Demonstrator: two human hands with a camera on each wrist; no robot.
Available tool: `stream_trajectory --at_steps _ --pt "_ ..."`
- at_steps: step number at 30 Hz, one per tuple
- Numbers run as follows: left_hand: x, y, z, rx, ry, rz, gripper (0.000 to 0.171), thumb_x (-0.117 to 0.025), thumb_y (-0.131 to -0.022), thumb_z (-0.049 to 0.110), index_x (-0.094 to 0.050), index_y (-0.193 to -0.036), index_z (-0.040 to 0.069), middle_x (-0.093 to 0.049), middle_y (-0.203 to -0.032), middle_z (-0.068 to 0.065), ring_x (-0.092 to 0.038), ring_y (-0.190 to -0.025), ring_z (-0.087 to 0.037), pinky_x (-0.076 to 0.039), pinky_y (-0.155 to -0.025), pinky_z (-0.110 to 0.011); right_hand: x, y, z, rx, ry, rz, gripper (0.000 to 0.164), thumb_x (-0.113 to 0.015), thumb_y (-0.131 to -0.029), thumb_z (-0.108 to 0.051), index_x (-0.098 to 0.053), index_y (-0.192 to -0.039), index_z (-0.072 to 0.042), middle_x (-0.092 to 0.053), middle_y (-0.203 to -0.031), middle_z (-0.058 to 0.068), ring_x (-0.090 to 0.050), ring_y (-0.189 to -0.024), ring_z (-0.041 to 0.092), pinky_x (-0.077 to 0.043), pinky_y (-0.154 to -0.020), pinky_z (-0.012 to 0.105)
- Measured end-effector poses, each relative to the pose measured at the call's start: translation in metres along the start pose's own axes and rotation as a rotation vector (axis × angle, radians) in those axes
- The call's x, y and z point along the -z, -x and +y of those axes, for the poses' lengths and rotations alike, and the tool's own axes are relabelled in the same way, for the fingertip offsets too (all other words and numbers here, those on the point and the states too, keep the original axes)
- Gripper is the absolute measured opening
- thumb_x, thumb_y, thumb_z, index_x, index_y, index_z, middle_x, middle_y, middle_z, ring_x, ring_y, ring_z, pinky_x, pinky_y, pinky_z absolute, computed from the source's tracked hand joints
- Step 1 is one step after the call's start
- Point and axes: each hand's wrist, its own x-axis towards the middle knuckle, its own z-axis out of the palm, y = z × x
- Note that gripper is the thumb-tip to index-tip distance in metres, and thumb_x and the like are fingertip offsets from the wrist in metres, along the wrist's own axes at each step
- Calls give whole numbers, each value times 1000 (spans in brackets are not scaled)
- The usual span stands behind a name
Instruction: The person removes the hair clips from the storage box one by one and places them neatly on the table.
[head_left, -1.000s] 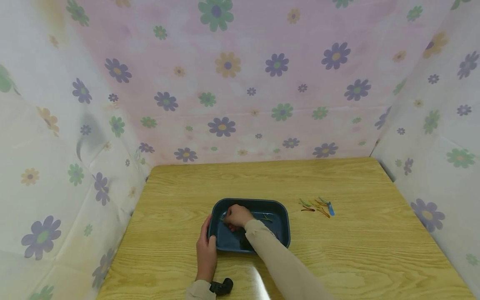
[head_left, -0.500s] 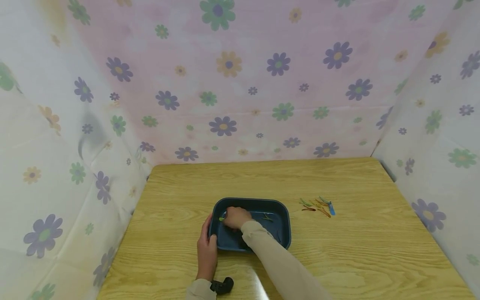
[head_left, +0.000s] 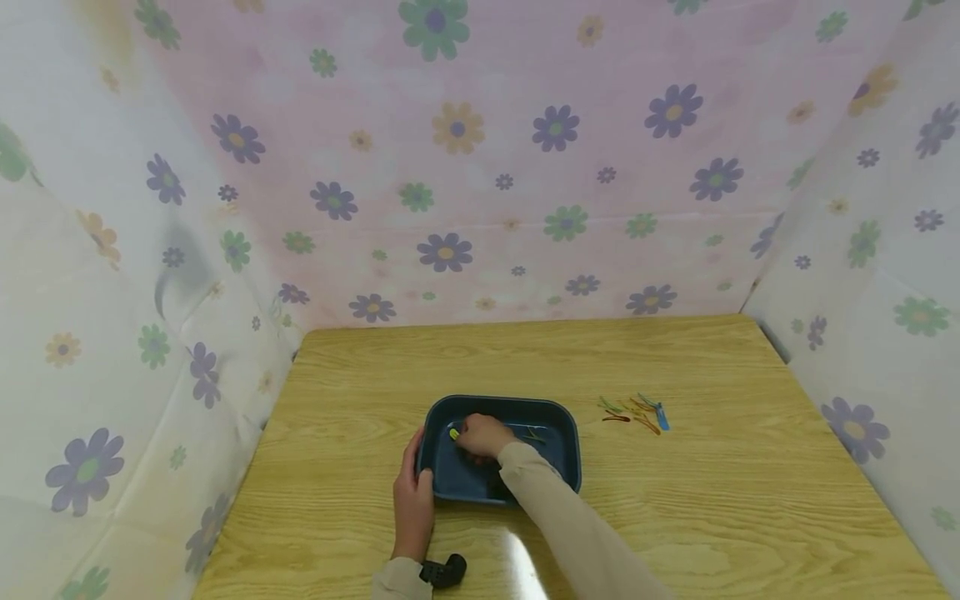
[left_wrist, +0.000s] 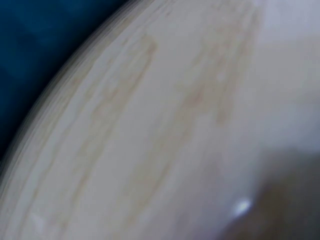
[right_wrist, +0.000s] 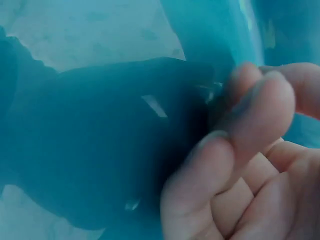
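Note:
A dark blue rectangular tray [head_left: 498, 497] sits on the table. My left hand [head_left: 414, 504] holds its left end, with fingers along the outer wall and the thumb at the front corner. Inside the tray my right hand [head_left: 483, 437] pinches a small yellow-green piece [head_left: 453, 434], apparently a slim hair clip, near the left end. The right wrist view shows the curled fingers [right_wrist: 265, 117] over the blue floor, but the piece is largely hidden there. A thin green clip [head_left: 534, 434] lies in the tray right of the hand. The left wrist view is blurred, with a blue edge.
To the right of the tray several thin hair clips [head_left: 630, 408] in green, orange and red lie in a loose cluster. A blue clip [head_left: 662, 417] lies at its right end. The wood-grain table [head_left: 720, 492] is enclosed by flower-print cloth [head_left: 555, 167].
My right hand shifted slightly left, then back to the right, and the yellow-green piece came into view and moved right with it. My left hand stays on the tray.

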Motion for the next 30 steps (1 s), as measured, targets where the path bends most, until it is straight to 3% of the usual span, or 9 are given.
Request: stream_trajectory --at_steps 3,6,12,20,30 --pt "-3 -2 -15 4 8 -1 63 -40 -82 -5 -39 -135 30 -42 -133 12 -37 -122 -8 -31 -93 -23 3 4 5 2 -71 5 15 -56 -81 -24 -59 -72 -13 -57 -59 3 -55 -49 17 -42 -46 32" --pt "-4 -3 -20 6 12 0 64 -40 -82 -3 -38 -135 32 -41 -133 14 -36 -122 -6 -31 -94 -25 7 7 9 18 -119 8 17 -58 -81 -27 -61 -73 -12 -57 -61 3 -56 -50 17 -43 -48 32" --pt "-3 -3 -18 7 11 6 62 -39 -82 -1 -39 -135 32 -41 -132 16 -36 -121 -4 -32 -94 -31 20 13 13 68 -145 28 22 -59 -82 -31 -61 -70 -13 -56 -61 2 -56 -51 17 -45 -51 31" --pt "-3 -3 -20 7 14 -1 63 -39 -82 -1 -38 -135 33 -41 -132 15 -36 -122 -5 -32 -95 -36 37 28 7 93 -210 38 17 -58 -83 -26 -57 -79 -10 -57 -67 5 -58 -55 18 -47 -54 30" --pt "-3 -3 -19 24 26 -12 63 -38 -83 -1 -37 -135 34 -40 -133 16 -35 -123 -5 -31 -95 -37 51 38 7 140 -302 27 20 -57 -86 -27 -58 -80 -8 -60 -68 6 -59 -59 19 -48 -56 31"
